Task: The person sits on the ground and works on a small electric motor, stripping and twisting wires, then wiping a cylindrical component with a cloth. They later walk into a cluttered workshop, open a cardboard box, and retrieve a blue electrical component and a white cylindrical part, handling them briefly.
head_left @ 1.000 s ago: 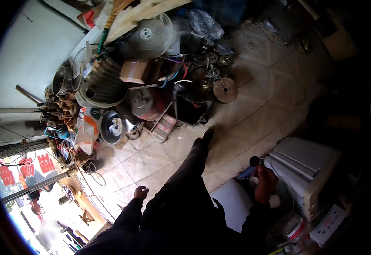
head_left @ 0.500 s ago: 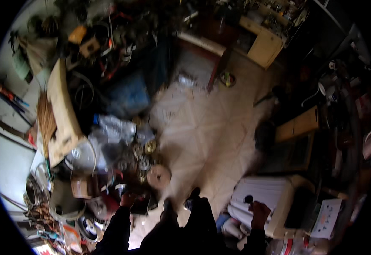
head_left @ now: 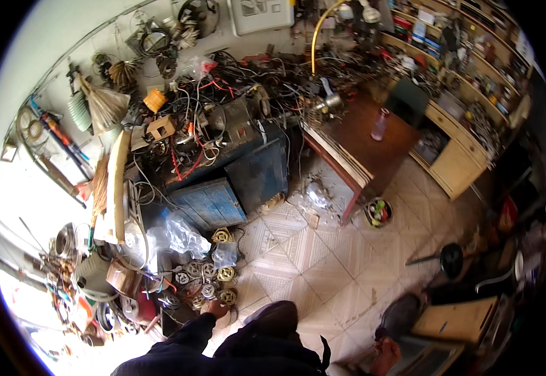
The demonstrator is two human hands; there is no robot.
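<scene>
My left hand (head_left: 215, 308) reaches low at the edge of a heap of round metal motor parts (head_left: 208, 290), just in front of a tan round disc. Its fingers are too small and dim to read, so whether it touches a part is unclear. At the lower right, my right hand (head_left: 386, 351) is closed, with a small dark round piece (head_left: 381, 334) at its fingertips. A clear plastic bag (head_left: 185, 235) lies behind the heap.
Behind stands a blue cabinet (head_left: 201, 203) with a bench of tangled wires. A brown table (head_left: 373, 138) holds a bottle (head_left: 380, 124). A small bin (head_left: 378, 212) sits on the tiled floor (head_left: 323, 276). A dark stool-like seat (head_left: 401, 313) is at right, shelves beyond.
The view has swung upward, showing more wall and bench. My left hand has come over beside the metal parts. My right hand sits lower in view, still with the dark piece.
</scene>
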